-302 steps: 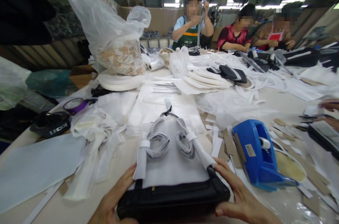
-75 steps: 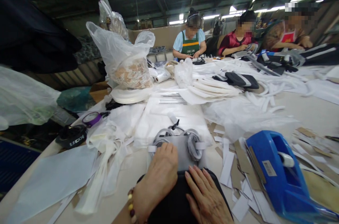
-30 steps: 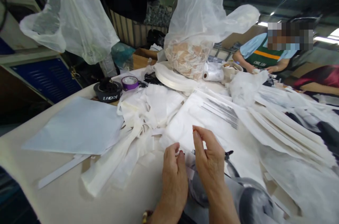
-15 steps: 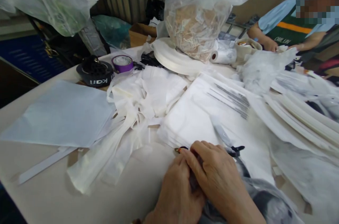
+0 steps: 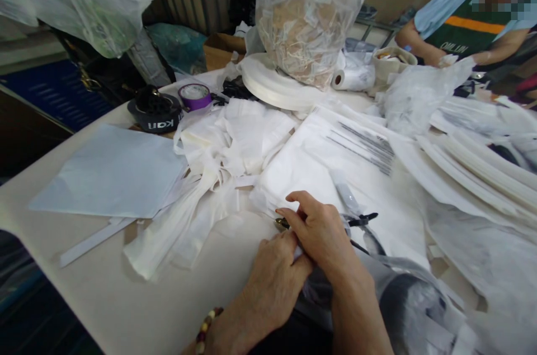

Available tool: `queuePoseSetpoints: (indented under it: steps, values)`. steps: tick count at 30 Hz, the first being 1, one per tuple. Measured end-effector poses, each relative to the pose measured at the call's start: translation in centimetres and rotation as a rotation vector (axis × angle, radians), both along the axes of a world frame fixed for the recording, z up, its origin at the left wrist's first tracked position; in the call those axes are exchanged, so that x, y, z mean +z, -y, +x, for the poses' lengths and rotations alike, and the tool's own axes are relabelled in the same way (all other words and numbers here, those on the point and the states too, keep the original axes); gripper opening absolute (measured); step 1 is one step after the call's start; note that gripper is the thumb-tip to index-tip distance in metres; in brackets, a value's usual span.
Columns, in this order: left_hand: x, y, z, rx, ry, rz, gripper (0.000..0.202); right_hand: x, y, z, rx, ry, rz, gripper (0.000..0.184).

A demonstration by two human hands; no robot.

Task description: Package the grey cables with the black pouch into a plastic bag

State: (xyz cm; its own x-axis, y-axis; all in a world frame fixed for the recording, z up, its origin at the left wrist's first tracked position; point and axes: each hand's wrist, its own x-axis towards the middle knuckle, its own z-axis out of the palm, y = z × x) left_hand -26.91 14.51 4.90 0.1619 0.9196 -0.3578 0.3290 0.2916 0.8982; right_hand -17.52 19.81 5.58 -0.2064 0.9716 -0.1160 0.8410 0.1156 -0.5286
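Observation:
My left hand (image 5: 272, 279) is closed, its fingers curled around something mostly hidden beneath both hands. A small gold-coloured metal piece with a dark part (image 5: 281, 223) pokes out just beyond the fingertips. My right hand (image 5: 325, 232) rests over the left one, its thumb and forefinger parted with a visible gap; its other fingers are partly hidden. Right of the hands lies a black strap end (image 5: 363, 219) by a clear plastic strip (image 5: 347, 198). Clear plastic wrapping around a dark item (image 5: 413, 307) spreads below the right forearm.
White printed bags (image 5: 310, 156) lie ahead, beside crumpled white strips (image 5: 235, 142). A pale blue sheet stack (image 5: 113, 170), purple tape roll (image 5: 195, 96) and black band roll (image 5: 155, 112) are left. A large white roll (image 5: 268, 86) lies behind. A co-worker (image 5: 457, 36) stands far right.
My right thumb and forefinger have come apart and lifted from the metal piece. Both hands sit slightly higher in view, and my left wrist's bead bracelet now shows.

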Motion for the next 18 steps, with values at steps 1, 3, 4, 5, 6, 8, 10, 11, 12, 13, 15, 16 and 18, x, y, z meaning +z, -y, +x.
queuePoseSetpoints:
  steps: [1, 3, 4, 5, 6, 8, 10, 11, 12, 13, 15, 16, 18]
  values:
    - [0.0, 0.0, -0.1, -0.017, -0.022, -0.004, 0.028, -0.2, -0.1, -0.1, -0.006, -0.006, 0.02, 0.02]
    - [-0.1, 0.0, -0.3, -0.049, -0.059, -0.025, 0.024, -0.6, -0.2, -0.2, -0.009, -0.017, 0.054, 0.019]
    - [-0.1, 0.0, -0.4, -0.061, -0.074, -0.031, 0.021, -0.8, -0.2, -0.3, -0.011, -0.021, 0.071, 0.018]
    - [-0.1, 0.1, -0.5, -0.068, -0.082, -0.03, 0.02, -1.0, -0.3, -0.4, -0.015, -0.022, 0.087, 0.018]
    - [-0.1, 0.1, -0.6, -0.072, -0.087, -0.025, 0.019, -1.1, -0.3, -0.4, -0.018, -0.024, 0.102, 0.018]
    - [-0.1, 0.2, -0.7, -0.071, -0.093, -0.015, 0.019, -1.3, -0.2, -0.4, -0.02, -0.037, 0.133, 0.019]
    - [-0.1, 0.3, -0.9, -0.073, -0.091, -0.009, 0.019, -1.4, -0.2, -0.5, -0.022, -0.052, 0.16, 0.02]
    - [-0.1, 0.4, -0.9, -0.078, -0.093, -0.005, 0.019, -1.4, -0.2, -0.5, -0.026, -0.06, 0.171, 0.02]
    - [-0.1, 0.5, -1.0, -0.083, -0.095, -0.001, 0.018, -1.4, -0.2, -0.6, -0.033, -0.067, 0.177, 0.021]
    - [-0.2, 0.5, -1.1, -0.089, -0.097, 0.003, 0.018, -1.4, -0.2, -0.6, -0.042, -0.071, 0.178, 0.021]
    - [-0.3, 0.7, -1.2, -0.096, -0.111, -0.002, 0.017, -1.3, -0.2, -0.7, -0.061, -0.071, 0.171, 0.022]
    - [-0.3, 0.7, -1.2, -0.094, -0.124, -0.011, 0.017, -1.3, -0.2, -0.8, -0.068, -0.068, 0.165, 0.022]
    - [-0.4, 0.9, -1.2, -0.09, -0.154, -0.037, 0.018, -1.2, -0.2, -0.7, -0.08, -0.06, 0.158, 0.022]
